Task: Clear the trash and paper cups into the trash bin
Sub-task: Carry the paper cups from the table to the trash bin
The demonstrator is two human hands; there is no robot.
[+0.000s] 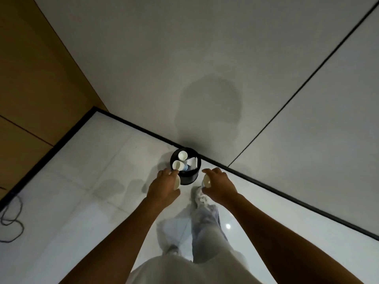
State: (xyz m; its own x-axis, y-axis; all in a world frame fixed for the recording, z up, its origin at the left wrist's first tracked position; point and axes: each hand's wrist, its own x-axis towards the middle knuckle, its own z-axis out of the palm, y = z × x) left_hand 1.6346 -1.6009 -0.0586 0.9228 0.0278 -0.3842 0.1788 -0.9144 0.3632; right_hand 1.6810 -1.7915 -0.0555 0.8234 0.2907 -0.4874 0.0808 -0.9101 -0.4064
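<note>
Two paper cups and some paper (192,161) already lie in the trash bin (189,177) just ahead of both hands — the left hand (164,186) and right hand (217,185) each curl around another cup, apparently the last to drop.

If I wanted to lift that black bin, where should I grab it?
Probably the top rim of the black bin, reaching down from above. It stands upright on the floor with its mouth open, and the paper cups inside leave the near edge free.
</note>
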